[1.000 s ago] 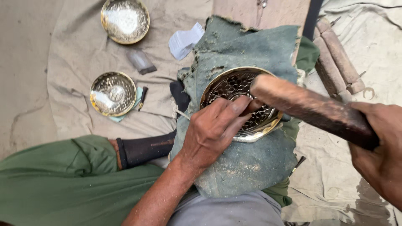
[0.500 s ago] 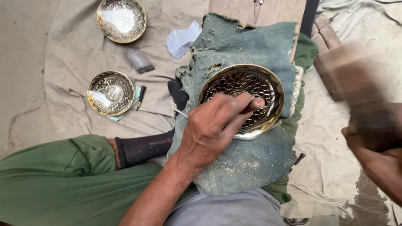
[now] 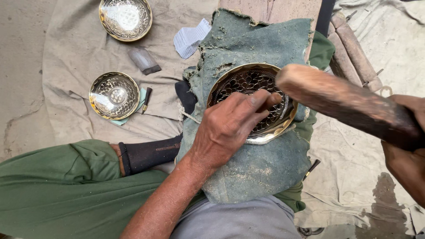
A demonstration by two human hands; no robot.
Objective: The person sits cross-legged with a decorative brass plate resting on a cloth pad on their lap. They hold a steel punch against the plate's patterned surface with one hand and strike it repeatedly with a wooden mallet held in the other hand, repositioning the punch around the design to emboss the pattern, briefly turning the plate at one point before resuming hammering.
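Brass glinted where the patterned bowl (image 3: 253, 102) lay on green cloth (image 3: 256, 48) mid-scene. The left hand (image 3: 230, 126) pinched a mostly hidden tool against it; the right hand (image 3: 409, 155) gripped a wooden mallet (image 3: 345, 102) above the right rim. A misjudged blow might strike fingers (image 3: 261, 104) or dent the pattern.

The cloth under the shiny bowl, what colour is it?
Dark green cloth, frayed and dusty, in the head view.
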